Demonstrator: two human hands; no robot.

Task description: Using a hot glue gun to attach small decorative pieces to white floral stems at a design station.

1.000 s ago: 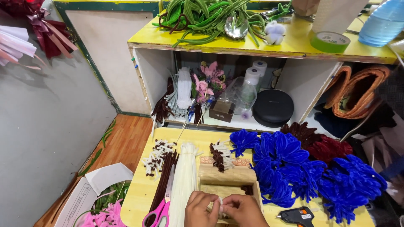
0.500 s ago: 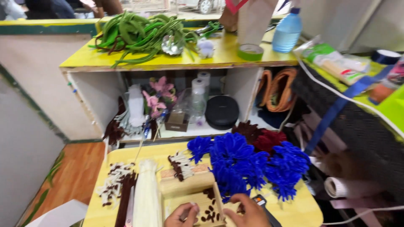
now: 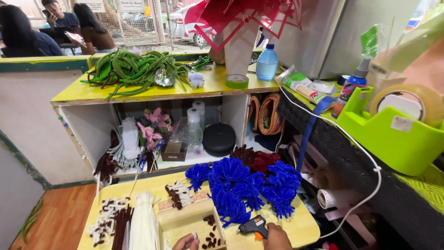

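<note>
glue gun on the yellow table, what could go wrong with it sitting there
The glue gun lies with its nozzle pointing toward the blue fuzzy flowers; if hot, it could singe or stick to them. The right hand is right beside it and could brush the tip. The white cord hangs loose over the black counter edge and might snag.

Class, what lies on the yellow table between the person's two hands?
In the head view, small dark brown pieces in a wooden tray lie between left hand and right hand.
</note>
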